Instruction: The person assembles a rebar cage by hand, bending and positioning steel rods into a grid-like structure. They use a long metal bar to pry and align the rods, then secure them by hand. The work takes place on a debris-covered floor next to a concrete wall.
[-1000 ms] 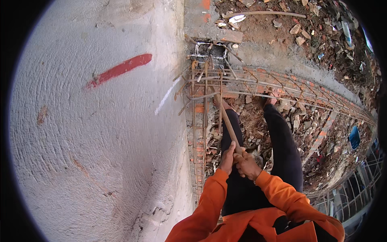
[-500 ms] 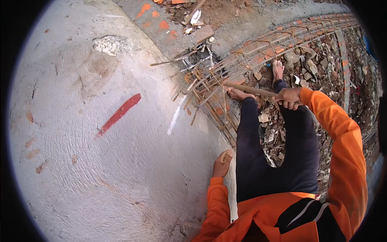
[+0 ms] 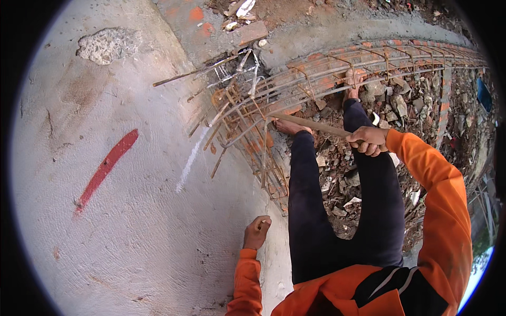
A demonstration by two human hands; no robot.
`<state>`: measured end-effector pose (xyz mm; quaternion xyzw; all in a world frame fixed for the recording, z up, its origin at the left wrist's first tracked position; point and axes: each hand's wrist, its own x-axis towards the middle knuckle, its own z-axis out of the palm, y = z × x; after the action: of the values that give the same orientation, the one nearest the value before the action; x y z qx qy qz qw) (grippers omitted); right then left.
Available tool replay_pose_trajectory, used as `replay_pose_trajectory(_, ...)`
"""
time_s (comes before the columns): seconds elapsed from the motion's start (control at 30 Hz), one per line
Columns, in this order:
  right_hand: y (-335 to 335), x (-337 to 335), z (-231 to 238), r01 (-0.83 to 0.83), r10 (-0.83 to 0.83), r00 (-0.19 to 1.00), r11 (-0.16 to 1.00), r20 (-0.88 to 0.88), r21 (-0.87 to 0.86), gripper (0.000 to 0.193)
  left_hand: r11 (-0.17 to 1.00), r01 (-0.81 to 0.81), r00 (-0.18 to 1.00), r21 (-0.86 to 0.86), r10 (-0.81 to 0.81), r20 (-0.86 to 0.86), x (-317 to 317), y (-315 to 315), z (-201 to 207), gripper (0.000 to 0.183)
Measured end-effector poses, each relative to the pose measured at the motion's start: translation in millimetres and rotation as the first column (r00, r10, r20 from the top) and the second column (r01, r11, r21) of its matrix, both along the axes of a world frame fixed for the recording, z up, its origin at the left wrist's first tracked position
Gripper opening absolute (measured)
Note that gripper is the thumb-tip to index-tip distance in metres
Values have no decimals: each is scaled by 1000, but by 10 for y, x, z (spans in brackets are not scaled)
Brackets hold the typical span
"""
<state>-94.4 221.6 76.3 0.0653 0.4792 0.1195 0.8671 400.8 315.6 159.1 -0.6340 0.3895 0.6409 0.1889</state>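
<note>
Beside the concrete wall [image 3: 132, 210], right hand [image 3: 369, 141] clenches a wooden stick [image 3: 311, 125] reaching left into the rebar cage [image 3: 253, 116].

- Grey plastered concrete wall [image 3: 132, 221] fills the left half of the view; rubble-strewn ground [image 3: 369, 158] lies to its right.
- Rusty steel rebar cage [image 3: 327, 73] runs along the top from centre to right edge, its bent end [image 3: 237, 121] against the wall's edge.
- Long painted stripe [image 3: 105, 168] sits on the wall, left of the cage end; a broken patch [image 3: 108, 45] lies above it, near the top.
- Person's legs stand on the rubble, just right of the wall, feet beside the cage.
- Left hand [image 3: 256, 233] rests against the wall's edge, below the cage.
- Right hand [image 3: 369, 141] is over the rubble, closed around a thin wooden stick [image 3: 311, 125] that reaches left to the cage.
</note>
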Motion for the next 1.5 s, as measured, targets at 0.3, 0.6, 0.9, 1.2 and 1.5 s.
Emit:
replay_pose_trajectory(0.3,-27,-455,-250,130,-139,987,986,86,107,35,781,-572,759,251,620,-200,-2064,-295,-1158,50)
replay_pose_trajectory(0.6,66,-766,-686,-55,62,995,994,78,-89,26,-139,-899,-103,415,989,109,-3784,-634,-2225,47)
replay_pose_trajectory(0.9,158,-1262,-1314,-341,339,939,906,-50,-251,24,-262,-915,-206,308,957,204,-4432,-611,-2803,23)
replay_pose_trajectory(1.2,34,-1048,-964,-610,543,764,434,-348,-663,29,-335,-916,-305,220,939,157,-4432,-752,-2707,25)
replay_pose_trajectory(1.5,183,-919,-914,383,-442,886,868,140,316,15,-304,-929,-287,211,952,108,-4169,-722,-2434,25)
